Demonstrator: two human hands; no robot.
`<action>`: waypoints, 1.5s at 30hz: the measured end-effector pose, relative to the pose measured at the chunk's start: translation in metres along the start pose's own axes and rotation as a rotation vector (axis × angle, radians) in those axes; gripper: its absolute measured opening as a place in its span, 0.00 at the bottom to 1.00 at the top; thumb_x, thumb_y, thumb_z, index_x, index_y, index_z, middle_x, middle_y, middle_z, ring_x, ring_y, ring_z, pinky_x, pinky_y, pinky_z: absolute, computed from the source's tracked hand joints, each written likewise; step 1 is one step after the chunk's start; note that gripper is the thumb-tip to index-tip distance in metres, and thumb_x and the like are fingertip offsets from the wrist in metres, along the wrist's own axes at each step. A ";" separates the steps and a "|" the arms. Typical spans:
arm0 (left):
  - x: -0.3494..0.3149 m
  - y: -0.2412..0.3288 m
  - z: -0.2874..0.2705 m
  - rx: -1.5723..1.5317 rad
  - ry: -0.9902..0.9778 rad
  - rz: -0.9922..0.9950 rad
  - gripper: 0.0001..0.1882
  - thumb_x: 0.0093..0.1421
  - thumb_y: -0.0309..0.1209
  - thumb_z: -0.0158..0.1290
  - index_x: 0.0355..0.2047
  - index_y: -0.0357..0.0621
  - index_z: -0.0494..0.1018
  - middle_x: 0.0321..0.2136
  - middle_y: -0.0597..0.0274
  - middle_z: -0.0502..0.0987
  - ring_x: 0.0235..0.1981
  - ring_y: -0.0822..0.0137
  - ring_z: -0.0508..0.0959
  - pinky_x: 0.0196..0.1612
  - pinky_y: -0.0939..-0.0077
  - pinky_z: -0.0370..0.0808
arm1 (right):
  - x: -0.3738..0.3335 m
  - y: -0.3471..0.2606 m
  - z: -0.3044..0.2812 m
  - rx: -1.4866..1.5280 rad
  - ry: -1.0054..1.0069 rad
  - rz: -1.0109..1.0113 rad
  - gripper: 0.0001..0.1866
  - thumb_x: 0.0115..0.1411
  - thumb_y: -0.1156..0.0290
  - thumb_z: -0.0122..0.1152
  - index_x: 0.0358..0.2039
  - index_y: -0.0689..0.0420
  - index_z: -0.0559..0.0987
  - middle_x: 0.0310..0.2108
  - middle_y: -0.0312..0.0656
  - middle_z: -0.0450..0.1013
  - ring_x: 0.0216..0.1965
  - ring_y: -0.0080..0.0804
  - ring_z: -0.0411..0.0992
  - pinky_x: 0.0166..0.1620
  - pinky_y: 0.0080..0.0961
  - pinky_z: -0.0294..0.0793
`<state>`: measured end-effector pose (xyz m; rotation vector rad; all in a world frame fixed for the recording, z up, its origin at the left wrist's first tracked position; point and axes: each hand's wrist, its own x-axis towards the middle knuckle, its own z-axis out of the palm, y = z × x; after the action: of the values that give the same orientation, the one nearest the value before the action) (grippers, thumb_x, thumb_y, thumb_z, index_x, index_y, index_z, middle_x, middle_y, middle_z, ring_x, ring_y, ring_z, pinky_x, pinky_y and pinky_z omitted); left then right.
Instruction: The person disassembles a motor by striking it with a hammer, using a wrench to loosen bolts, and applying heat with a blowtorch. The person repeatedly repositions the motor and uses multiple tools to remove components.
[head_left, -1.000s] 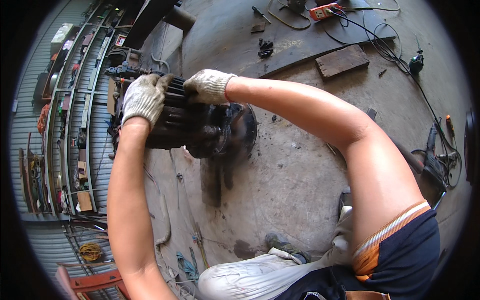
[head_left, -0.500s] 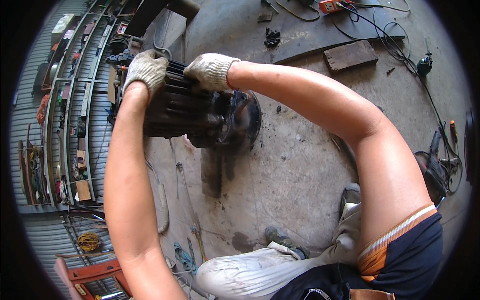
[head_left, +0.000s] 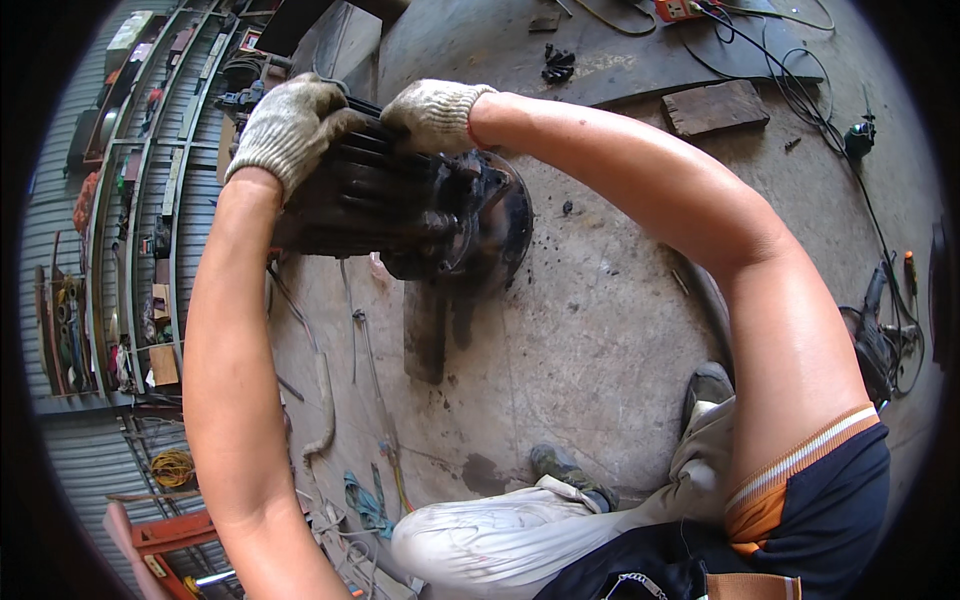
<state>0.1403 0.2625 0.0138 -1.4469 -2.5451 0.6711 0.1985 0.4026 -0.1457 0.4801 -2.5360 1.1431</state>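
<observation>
Just the head view on this one, so here goes. The left hand (head_left: 292,132) and right hand (head_left: 432,116), both in knit gloves, are up on the far side of a big black finned casing (head_left: 365,200), motor-looking, lying on its side over the concrete floor (head_left: 575,330) with its round flange (head_left: 517,215) off to the right. As for the grip, both hands look curled onto the upper edge, close together, so I'd call it holding the casing at the fins. Fingertips are tucked out of sight, so can't tell how hard they're squeezing.

Step in hand, my guess: handling the casing itself, steadying or shifting it by that far edge. No tool in either hand. There's a dark flat slab (head_left: 425,335) on the floor just this side of the flange end, but can't tell if the casing touches it or how its weight is carried.

IMO the next move calls for both hands working evenly, since the thing looks heavy and greasy and that round end could roll. I'd also mind the shoe (head_left: 563,468), which is on the near side, clear of the casing.
</observation>
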 end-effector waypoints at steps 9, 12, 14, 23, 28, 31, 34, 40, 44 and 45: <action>0.006 0.002 -0.005 -0.116 -0.019 0.064 0.21 0.57 0.39 0.64 0.46 0.40 0.79 0.43 0.43 0.81 0.49 0.45 0.79 0.52 0.58 0.75 | 0.005 0.003 0.005 -0.023 0.128 -0.020 0.19 0.56 0.65 0.67 0.48 0.57 0.81 0.43 0.53 0.80 0.47 0.52 0.78 0.51 0.40 0.77; 0.009 0.000 -0.006 -0.230 -0.073 0.032 0.19 0.58 0.39 0.63 0.43 0.39 0.80 0.42 0.43 0.81 0.46 0.44 0.80 0.50 0.57 0.76 | 0.007 0.005 0.005 -0.014 0.133 -0.011 0.20 0.56 0.64 0.68 0.48 0.57 0.81 0.43 0.53 0.80 0.46 0.53 0.78 0.51 0.41 0.77; 0.014 -0.001 -0.006 -0.160 -0.068 0.049 0.18 0.59 0.40 0.62 0.42 0.38 0.80 0.41 0.44 0.81 0.45 0.45 0.81 0.50 0.58 0.76 | 0.008 0.006 0.006 -0.001 0.138 0.002 0.20 0.56 0.64 0.67 0.48 0.57 0.81 0.43 0.53 0.80 0.47 0.53 0.78 0.51 0.41 0.76; -0.005 0.008 0.004 -0.186 0.056 -0.061 0.18 0.59 0.41 0.62 0.40 0.38 0.81 0.38 0.45 0.82 0.42 0.45 0.81 0.48 0.56 0.76 | 0.010 0.006 0.007 0.015 0.123 -0.032 0.21 0.56 0.64 0.66 0.50 0.55 0.82 0.45 0.51 0.80 0.50 0.51 0.77 0.54 0.40 0.76; 0.000 0.018 0.009 -0.068 0.117 -0.122 0.19 0.64 0.44 0.55 0.38 0.38 0.81 0.38 0.43 0.82 0.43 0.42 0.80 0.49 0.55 0.76 | 0.009 0.002 0.005 0.008 0.075 -0.038 0.22 0.55 0.64 0.66 0.52 0.54 0.81 0.47 0.50 0.80 0.51 0.49 0.77 0.54 0.40 0.76; -0.001 0.024 0.013 -0.152 0.067 -0.202 0.19 0.62 0.43 0.52 0.40 0.38 0.81 0.40 0.41 0.81 0.46 0.41 0.79 0.51 0.55 0.75 | 0.006 0.001 0.003 -0.040 0.030 -0.057 0.19 0.60 0.65 0.63 0.50 0.57 0.81 0.46 0.51 0.80 0.50 0.50 0.77 0.56 0.40 0.75; -0.002 0.028 0.013 -0.261 0.028 -0.318 0.20 0.60 0.41 0.52 0.42 0.38 0.81 0.41 0.40 0.81 0.47 0.42 0.80 0.54 0.56 0.75 | 0.004 -0.004 0.005 -0.074 0.069 -0.072 0.19 0.59 0.65 0.64 0.51 0.57 0.81 0.46 0.52 0.80 0.49 0.51 0.77 0.55 0.40 0.76; -0.003 0.036 -0.002 -0.411 0.010 -0.328 0.22 0.61 0.45 0.56 0.43 0.37 0.82 0.38 0.43 0.83 0.43 0.50 0.82 0.51 0.62 0.76 | 0.003 -0.008 0.008 -0.212 0.160 0.027 0.18 0.57 0.63 0.66 0.46 0.57 0.81 0.43 0.51 0.80 0.46 0.52 0.78 0.51 0.40 0.77; -0.022 0.031 -0.014 -0.568 -0.158 -0.200 0.25 0.61 0.44 0.60 0.49 0.36 0.79 0.43 0.49 0.83 0.43 0.60 0.82 0.49 0.67 0.77 | 0.004 -0.001 0.006 -0.075 0.111 0.031 0.18 0.57 0.63 0.67 0.47 0.54 0.83 0.44 0.48 0.81 0.49 0.50 0.78 0.53 0.40 0.77; -0.025 0.028 -0.016 -0.459 -0.142 -0.086 0.25 0.62 0.43 0.60 0.52 0.37 0.77 0.45 0.50 0.82 0.44 0.62 0.82 0.50 0.69 0.76 | 0.006 -0.001 0.006 -0.081 0.110 0.017 0.18 0.57 0.62 0.68 0.47 0.54 0.84 0.44 0.48 0.81 0.49 0.50 0.78 0.53 0.40 0.77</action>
<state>0.1810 0.2586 0.0184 -1.4372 -2.9944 0.1844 0.1929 0.3969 -0.1466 0.3657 -2.4846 1.0385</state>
